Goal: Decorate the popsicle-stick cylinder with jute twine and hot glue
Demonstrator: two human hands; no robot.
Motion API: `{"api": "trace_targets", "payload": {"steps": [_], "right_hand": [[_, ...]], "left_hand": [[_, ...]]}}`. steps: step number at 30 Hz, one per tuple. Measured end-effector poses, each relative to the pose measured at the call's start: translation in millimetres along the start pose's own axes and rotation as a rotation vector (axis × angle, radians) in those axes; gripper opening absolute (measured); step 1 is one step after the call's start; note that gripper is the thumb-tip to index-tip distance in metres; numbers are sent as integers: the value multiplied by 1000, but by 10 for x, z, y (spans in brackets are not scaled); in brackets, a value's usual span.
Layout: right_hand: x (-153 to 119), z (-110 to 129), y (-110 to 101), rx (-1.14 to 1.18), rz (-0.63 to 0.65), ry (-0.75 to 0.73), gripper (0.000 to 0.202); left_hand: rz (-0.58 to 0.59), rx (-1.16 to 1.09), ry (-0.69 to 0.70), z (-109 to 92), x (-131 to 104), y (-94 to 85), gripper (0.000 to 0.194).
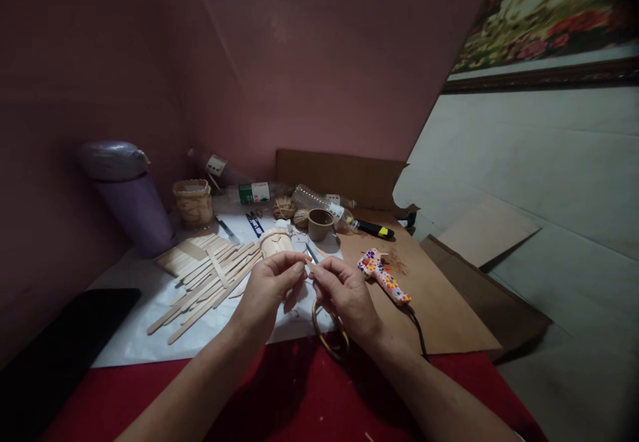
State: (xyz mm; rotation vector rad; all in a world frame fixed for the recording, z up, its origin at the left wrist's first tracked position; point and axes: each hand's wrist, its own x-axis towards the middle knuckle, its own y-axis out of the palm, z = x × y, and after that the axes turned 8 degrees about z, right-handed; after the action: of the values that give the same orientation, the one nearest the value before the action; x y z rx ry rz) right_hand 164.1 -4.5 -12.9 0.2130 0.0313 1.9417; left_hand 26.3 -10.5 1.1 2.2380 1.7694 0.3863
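Above the front of the white sheet, my left hand (pixel 272 285) and my right hand (pixel 349 295) meet, fingertips pinched. Between them is a small pale piece that looks like a bit of wooden craft stick (pixel 310 266); the fingers cover most of it. Scissors (pixel 328 347) with gold-coloured loop handles lie beneath my right hand, which hides their middle. Just beyond my hands stands a small round holder (pixel 274 241) faced with wooden sticks. A pile of wooden craft sticks (pixel 214 282) spreads to the left of my left hand.
A flower-patterned glue gun (pixel 384 275) with a black cord rests on brown cardboard (pixel 439 322) at right. Farther back are a brown cup (pixel 321 224), twine balls (pixel 284 207), plastic bottles (pixel 312 199) and a black-yellow handled tool (pixel 374 229). A purple container (pixel 134 209) leans at left.
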Motion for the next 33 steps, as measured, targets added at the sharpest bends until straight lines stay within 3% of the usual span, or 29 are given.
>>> {"api": "trace_targets", "payload": {"steps": [6, 8, 14, 19, 25, 33], "right_hand": [[-4, 84, -33, 367, 190, 218, 20], [2, 89, -45, 391, 225, 265, 22], [6, 10, -34, 8, 28, 70, 36], [-18, -36, -21, -196, 17, -63, 33], [-17, -60, -17, -138, -19, -84, 31], [-14, -61, -9, -137, -32, -68, 32]], "left_hand": [[60, -2, 8, 4, -3, 8, 30], [67, -9, 4, 1, -2, 7, 28], [5, 33, -39, 1, 14, -25, 27], [-22, 66, -26, 15, 15, -16, 25], [-30, -1, 2, -1, 11, 5, 30], [18, 112, -5, 52, 19, -39, 29]]}}
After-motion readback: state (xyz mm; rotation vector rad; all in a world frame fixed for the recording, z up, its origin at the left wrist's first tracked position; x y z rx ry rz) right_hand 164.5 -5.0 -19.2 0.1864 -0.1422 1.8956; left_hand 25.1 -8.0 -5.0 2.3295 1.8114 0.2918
